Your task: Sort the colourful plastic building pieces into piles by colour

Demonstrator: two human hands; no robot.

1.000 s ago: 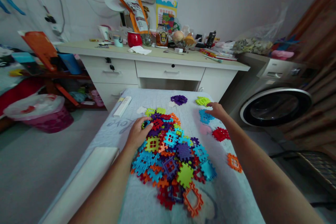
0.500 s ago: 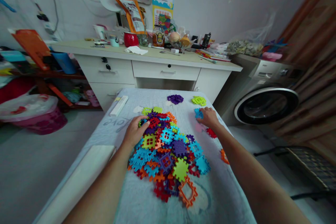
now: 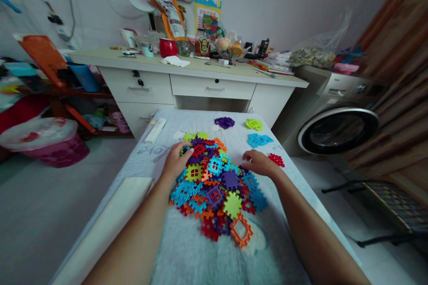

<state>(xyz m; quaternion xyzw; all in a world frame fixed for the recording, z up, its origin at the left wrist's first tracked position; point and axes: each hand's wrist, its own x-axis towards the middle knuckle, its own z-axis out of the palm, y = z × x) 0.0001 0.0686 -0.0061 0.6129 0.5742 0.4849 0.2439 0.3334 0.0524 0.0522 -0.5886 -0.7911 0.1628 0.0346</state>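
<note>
A heap of flat interlocking plastic tiles (image 3: 214, 191) in many colours lies on a pale cloth-covered table (image 3: 187, 254). My left hand (image 3: 176, 162) rests on the heap's left far side, fingers curled over the tiles. My right hand (image 3: 259, 164) lies at the heap's right far edge, fingers spread low over the tiles. Beyond it single-colour groups lie apart: purple tiles (image 3: 224, 122), green tiles (image 3: 253, 124), blue tiles (image 3: 259, 140) and red tiles (image 3: 276, 159).
A white desk (image 3: 200, 84) crowded with cups, jars and papers stands behind the table. A washing machine (image 3: 337, 124) is at the right, a pink bin (image 3: 47, 142) at the left. A white box (image 3: 155, 130) and a long white slab (image 3: 107, 222) lie along the table's left side.
My right hand has drawn back from the blue tiles at the far right to the heap's right edge. The left hand has stayed on the heap.
</note>
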